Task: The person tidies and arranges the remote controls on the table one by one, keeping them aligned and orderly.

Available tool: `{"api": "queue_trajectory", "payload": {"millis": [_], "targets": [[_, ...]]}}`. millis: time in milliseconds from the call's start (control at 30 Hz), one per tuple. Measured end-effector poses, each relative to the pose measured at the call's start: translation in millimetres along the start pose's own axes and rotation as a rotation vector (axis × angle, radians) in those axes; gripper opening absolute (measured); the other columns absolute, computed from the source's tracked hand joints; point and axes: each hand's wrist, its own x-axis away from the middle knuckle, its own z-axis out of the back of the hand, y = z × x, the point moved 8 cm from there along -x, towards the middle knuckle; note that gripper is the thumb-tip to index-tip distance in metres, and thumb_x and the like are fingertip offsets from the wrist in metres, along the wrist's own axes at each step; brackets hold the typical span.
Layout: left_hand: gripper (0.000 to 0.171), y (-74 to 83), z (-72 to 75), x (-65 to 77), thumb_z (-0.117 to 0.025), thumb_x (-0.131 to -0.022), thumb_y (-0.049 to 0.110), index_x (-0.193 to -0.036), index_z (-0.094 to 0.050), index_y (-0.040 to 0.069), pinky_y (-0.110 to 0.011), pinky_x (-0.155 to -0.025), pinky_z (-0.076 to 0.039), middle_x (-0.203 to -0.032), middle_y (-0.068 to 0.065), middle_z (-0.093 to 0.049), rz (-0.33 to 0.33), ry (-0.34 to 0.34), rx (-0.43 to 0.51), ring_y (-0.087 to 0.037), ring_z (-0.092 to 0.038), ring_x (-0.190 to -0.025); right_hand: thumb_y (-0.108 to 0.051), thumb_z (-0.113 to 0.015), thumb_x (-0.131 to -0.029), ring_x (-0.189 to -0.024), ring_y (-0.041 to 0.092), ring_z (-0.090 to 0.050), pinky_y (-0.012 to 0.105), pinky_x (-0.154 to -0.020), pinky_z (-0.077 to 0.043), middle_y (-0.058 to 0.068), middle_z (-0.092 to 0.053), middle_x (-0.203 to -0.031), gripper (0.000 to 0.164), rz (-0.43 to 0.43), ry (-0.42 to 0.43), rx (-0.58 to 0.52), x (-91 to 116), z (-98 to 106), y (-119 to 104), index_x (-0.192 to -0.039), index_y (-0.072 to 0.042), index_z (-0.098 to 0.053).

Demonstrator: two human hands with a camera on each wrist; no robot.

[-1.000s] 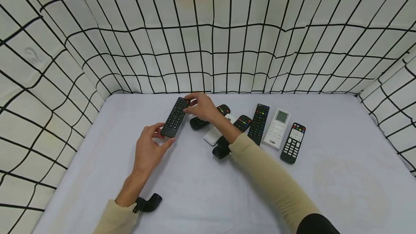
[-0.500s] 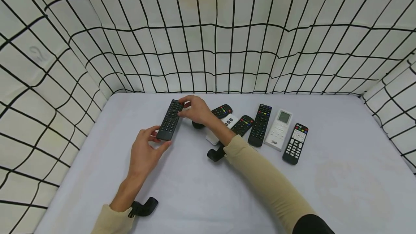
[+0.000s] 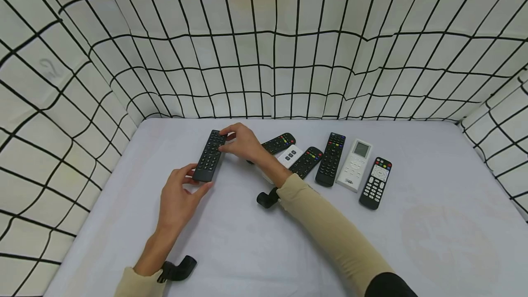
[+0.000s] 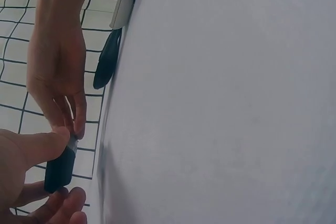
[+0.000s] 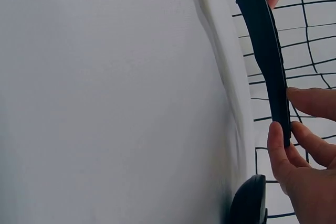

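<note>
Where the right hand (image 3: 243, 143) grips, the remote (image 3: 208, 156) is hidden.

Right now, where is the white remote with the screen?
In the head view the white remote with the screen lies on the table's right half, between a long black remote and a smaller black remote.

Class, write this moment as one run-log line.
left hand: holds black remote near end | right hand: holds far end | white table

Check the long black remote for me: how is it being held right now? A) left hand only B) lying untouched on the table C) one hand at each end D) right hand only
C: the left hand pinches the near end of the long black remote and the right hand pinches its far end.
</note>
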Motion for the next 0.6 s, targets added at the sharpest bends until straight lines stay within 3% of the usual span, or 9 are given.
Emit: {"api": "queue_trajectory", "payload": {"millis": [400,600], "targets": [[0.063,-8.5,6.3,3.1,-0.085,-0.088,0.020,-0.142,-0.058,0.001,-0.020,-0.073,-0.044,-0.126,-0.019,-0.060,0.030,0.015,-0.010,-0.033,-0.065,-0.108,-0.014,-0.083,-0.088,-0.125,0.024,-0.066,0.028,-0.096,-0.054,0.012,-0.057,-0.144,0.050,0.030,-0.040,0.040,-6.9,-17.7,-3.3,-0.135,-0.009,-0.068],[0.062,-10.8,9.4,4.0,-0.084,-0.088,0.020,-0.141,-0.058,0.000,-0.019,-0.070,-0.043,-0.126,-0.021,-0.059,0.045,0.017,-0.012,-0.034,-0.064,-0.107,-0.012,-0.083,-0.088,-0.126,0.025,-0.065,0.033,-0.101,-0.053,0.013,-0.060,-0.145,0.051,0.039,-0.062,0.043,-6.5,-23.9,-5.6,-0.136,-0.008,-0.067]]}}
